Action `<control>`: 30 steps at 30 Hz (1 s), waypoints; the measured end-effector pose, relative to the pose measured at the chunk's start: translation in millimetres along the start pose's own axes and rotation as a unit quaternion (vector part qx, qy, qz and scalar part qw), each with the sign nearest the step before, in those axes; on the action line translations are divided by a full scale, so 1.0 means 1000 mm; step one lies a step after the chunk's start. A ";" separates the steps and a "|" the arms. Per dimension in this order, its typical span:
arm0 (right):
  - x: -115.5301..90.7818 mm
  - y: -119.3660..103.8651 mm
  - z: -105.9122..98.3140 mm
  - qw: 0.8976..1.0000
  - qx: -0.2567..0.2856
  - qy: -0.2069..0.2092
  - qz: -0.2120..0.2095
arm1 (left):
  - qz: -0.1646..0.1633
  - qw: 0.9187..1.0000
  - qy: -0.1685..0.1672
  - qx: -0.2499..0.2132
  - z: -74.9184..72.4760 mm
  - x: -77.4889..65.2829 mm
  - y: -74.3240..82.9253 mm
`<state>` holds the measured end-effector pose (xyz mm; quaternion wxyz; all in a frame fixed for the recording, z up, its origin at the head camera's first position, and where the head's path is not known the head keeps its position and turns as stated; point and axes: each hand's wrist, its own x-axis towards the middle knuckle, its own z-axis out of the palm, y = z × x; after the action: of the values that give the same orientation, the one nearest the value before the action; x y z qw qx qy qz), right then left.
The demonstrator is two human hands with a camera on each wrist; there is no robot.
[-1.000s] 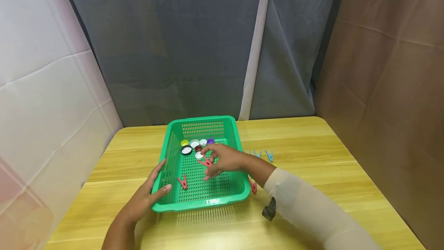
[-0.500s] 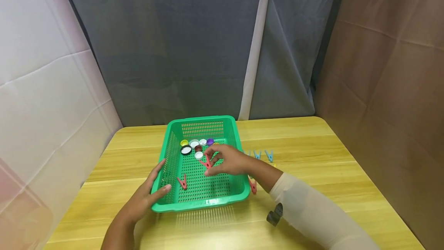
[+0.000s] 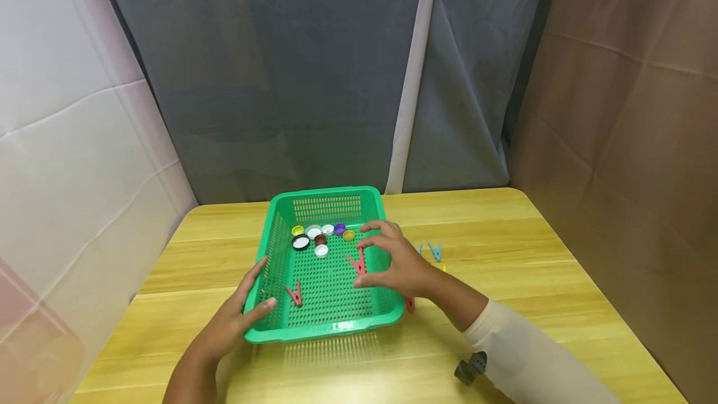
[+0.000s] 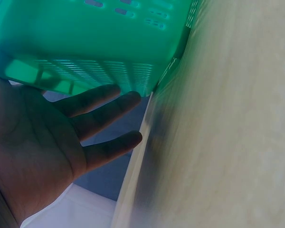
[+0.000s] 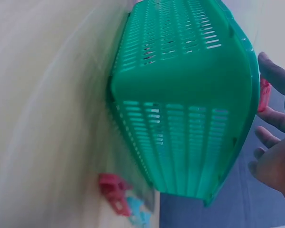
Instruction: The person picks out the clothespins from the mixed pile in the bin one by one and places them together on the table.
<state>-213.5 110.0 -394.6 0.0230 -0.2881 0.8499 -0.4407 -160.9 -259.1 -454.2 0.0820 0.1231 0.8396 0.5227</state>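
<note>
A green plastic basket (image 3: 324, 331) stands on the table in the head view. My left hand (image 3: 227, 320) rests at its left side, thumb over the rim and fingers straight along the outside. In the left wrist view those fingers (image 4: 107, 154) look spread. Over the basket's right part, my right hand (image 3: 401, 264) pinches a red clothespin (image 3: 359, 264) between thumb and index finger. Another red clothespin (image 3: 296, 295) lies on the basket floor near the left. Several bottle caps sit toward the back, among them a black-rimmed cap (image 3: 300, 242), a purple cap (image 3: 339, 229) and a yellow-orange cap (image 3: 349, 235).
Right of the basket, a blue clothespin (image 3: 435, 252) and a red clothespin (image 3: 410, 304) lie on the wooden table (image 3: 505, 254), partly behind my right hand and forearm. Grey cloth (image 3: 269, 80) hangs behind the table, with fabric walls on both sides.
My right hand has moved to the right with the red clothespin, uncovering the yellow-orange cap. My left hand and the basket have stayed in place.
</note>
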 end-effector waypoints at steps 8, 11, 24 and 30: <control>-0.022 0.019 -0.010 0.996 0.016 0.090 0.007 | 0.005 1.000 -0.002 -0.002 0.000 0.001 0.001; -0.029 0.027 -0.016 0.993 0.015 0.115 0.007 | 0.003 1.000 -0.001 -0.001 0.000 0.001 0.001; -0.060 0.051 -0.032 0.978 -0.019 0.204 0.036 | 0.001 1.000 -0.002 0.001 -0.001 0.000 -0.001; -0.074 0.067 -0.033 0.977 -0.041 0.196 0.072 | -0.002 1.000 -0.004 -0.002 0.000 0.000 0.000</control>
<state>-192.6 201.9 -441.7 -0.1242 -0.1345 0.8740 -0.4501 -160.5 -259.4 -454.2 0.0869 0.1237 0.8386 0.5234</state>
